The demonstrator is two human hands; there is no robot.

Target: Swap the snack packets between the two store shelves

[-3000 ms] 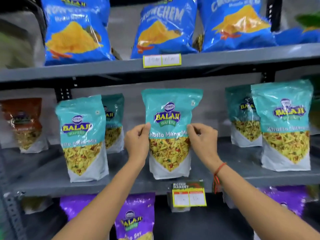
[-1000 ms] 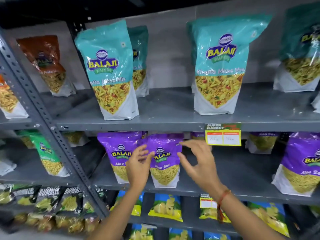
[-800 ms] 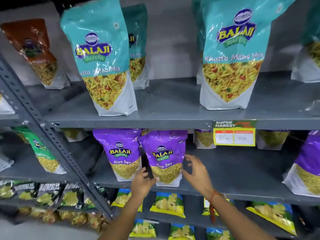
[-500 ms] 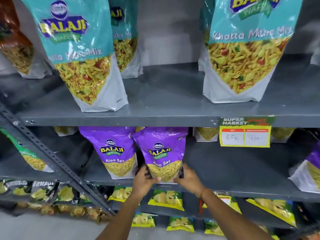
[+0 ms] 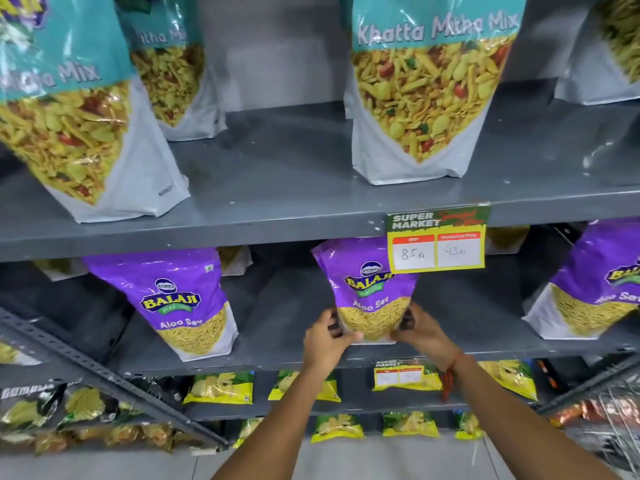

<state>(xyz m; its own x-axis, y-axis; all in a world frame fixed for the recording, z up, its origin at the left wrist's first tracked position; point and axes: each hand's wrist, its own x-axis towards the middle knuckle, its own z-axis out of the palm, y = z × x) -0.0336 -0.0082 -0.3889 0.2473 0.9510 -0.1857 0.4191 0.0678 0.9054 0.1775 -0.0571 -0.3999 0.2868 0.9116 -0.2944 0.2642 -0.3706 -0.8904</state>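
Observation:
A purple Aloo Sev packet (image 5: 367,289) stands upright on the lower grey shelf (image 5: 277,355), below the price tag. My left hand (image 5: 327,342) grips its lower left corner and my right hand (image 5: 424,332) grips its lower right corner. A second purple Aloo Sev packet (image 5: 180,303) stands to the left on the same shelf, and a third (image 5: 595,285) at the right. On the upper shelf (image 5: 277,188) stand teal Khatta Mitha Mix packets: one in the middle-right (image 5: 426,81), one at the left (image 5: 69,126), one behind it (image 5: 176,74).
A yellow price tag (image 5: 438,242) hangs from the upper shelf's front edge. A slanted perforated metal upright (image 5: 104,368) crosses the lower left. Yellow-green chip packets (image 5: 218,388) lie on the shelves below. More packets fill the neighbouring rack at the left.
Both hands closed on the purple Aloo Sev packet's bottom corners and slid it right, away from its neighbour. The camera has dropped and moved closer to the lower shelf.

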